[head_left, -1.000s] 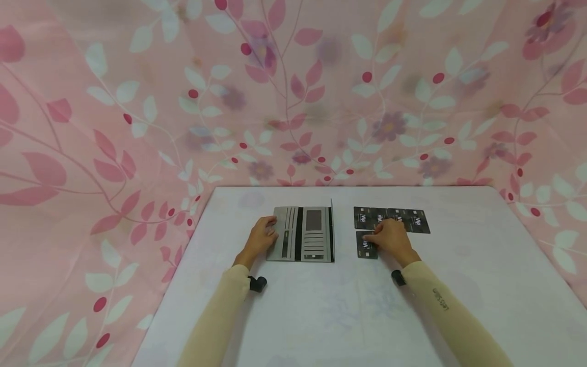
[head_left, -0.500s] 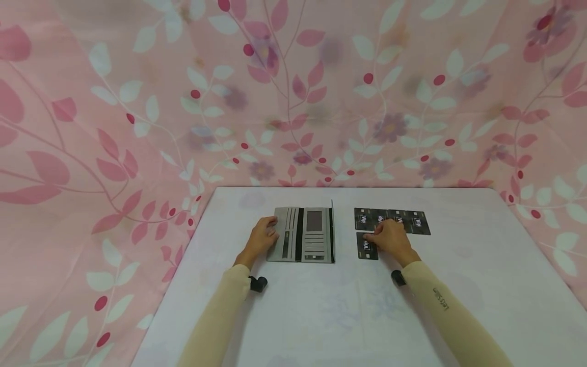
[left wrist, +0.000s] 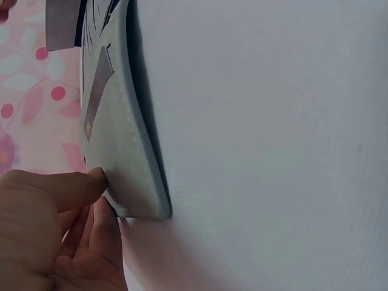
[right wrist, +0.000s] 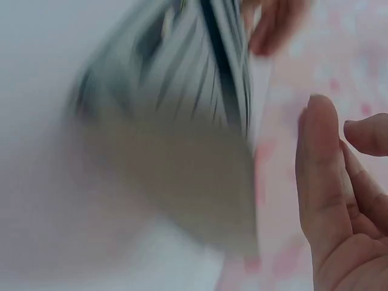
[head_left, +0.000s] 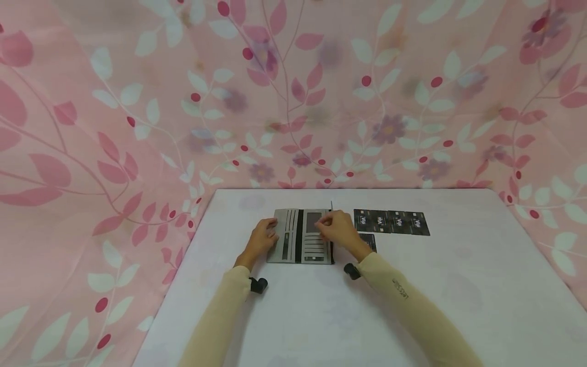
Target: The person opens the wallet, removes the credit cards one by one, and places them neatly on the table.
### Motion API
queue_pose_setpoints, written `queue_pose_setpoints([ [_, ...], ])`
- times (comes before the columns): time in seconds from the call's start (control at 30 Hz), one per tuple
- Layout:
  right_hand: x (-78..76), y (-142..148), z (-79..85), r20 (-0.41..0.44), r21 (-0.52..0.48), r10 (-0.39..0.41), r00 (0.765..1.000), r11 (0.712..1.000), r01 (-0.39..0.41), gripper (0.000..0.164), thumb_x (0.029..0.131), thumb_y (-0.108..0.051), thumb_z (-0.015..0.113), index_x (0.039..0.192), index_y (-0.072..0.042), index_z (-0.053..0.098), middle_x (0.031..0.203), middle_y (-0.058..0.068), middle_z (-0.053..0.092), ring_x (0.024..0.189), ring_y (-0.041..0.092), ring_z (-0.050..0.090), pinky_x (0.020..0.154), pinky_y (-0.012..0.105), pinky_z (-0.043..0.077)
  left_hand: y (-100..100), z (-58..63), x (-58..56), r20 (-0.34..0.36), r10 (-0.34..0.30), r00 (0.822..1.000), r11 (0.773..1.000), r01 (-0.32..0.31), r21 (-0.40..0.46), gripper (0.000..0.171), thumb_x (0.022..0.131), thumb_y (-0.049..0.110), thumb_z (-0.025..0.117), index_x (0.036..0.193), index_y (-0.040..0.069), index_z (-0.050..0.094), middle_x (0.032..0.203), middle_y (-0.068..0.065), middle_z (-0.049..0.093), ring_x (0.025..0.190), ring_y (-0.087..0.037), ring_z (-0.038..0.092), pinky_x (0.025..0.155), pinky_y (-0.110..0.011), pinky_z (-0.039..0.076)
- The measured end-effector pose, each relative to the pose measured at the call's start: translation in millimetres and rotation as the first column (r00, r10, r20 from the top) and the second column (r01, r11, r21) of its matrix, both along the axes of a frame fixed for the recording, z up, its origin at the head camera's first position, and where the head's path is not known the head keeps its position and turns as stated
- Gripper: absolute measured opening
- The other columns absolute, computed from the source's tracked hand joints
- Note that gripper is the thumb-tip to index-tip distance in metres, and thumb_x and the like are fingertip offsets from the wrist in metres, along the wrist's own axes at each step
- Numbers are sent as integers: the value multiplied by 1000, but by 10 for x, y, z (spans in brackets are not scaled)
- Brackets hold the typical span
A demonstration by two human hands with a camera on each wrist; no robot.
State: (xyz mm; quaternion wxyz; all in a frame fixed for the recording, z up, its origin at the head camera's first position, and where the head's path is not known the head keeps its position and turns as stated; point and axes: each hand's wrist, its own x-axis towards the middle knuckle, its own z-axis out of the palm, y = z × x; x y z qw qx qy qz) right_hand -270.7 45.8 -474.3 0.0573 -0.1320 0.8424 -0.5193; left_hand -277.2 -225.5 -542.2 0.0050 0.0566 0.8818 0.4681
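An open grey wallet (head_left: 293, 239) with rows of card slots lies on the white table. My left hand (head_left: 261, 238) pinches its left edge, the thumb (left wrist: 76, 189) on top and fingers beneath in the left wrist view. One dark card (head_left: 286, 247) is in a left slot, another card (head_left: 314, 258) in the lowest right slot. Over the wallet's right panel is my right hand (head_left: 339, 228). In the right wrist view its fingers (right wrist: 321, 170) are extended, nothing between them and the thumb. A single black card (head_left: 368, 239) lies beside the wallet, partly hidden by the right wrist.
Several black VIP cards (head_left: 390, 222) lie in a row to the right of the wallet. A thin flap (head_left: 331, 205) stands up at the wallet's right edge. Pink floral cloth (head_left: 293, 102) hangs behind the table (head_left: 312, 316).
My right hand has left the single black card, which stays on the table, and moved left over the wallet's right panel. My left hand keeps its place on the wallet edge.
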Motion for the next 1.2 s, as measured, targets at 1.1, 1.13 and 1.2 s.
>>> queue_pose_setpoints([
  [1.1,-118,-745,-442,458,-250,131,879,968,-15,18,89,-1,65,101,10,71,88,17,72,77,23,73,70,28,59,-24,-63,-2,6,5,1000,994,-5,110,77,85,-15,62,151,-2,25,141,-16,46,133,-25,44,104,-30,43],
  [1.13,-121,-747,-432,458,-243,133,879,970,-20,17,89,-1,66,101,10,71,87,17,72,76,23,73,69,28,59,-24,-59,-2,2,5,1000,994,-5,110,76,85,-16,61,151,-3,25,141,-16,46,133,-25,44,104,-30,43],
  [1.2,-123,-750,-408,461,-233,139,876,972,-32,17,88,0,67,101,11,71,86,18,72,75,23,72,68,28,59,-22,-53,2,-7,8,1000,995,-7,104,75,85,-15,62,150,-3,26,140,-16,46,132,-26,44,104,-31,43],
])
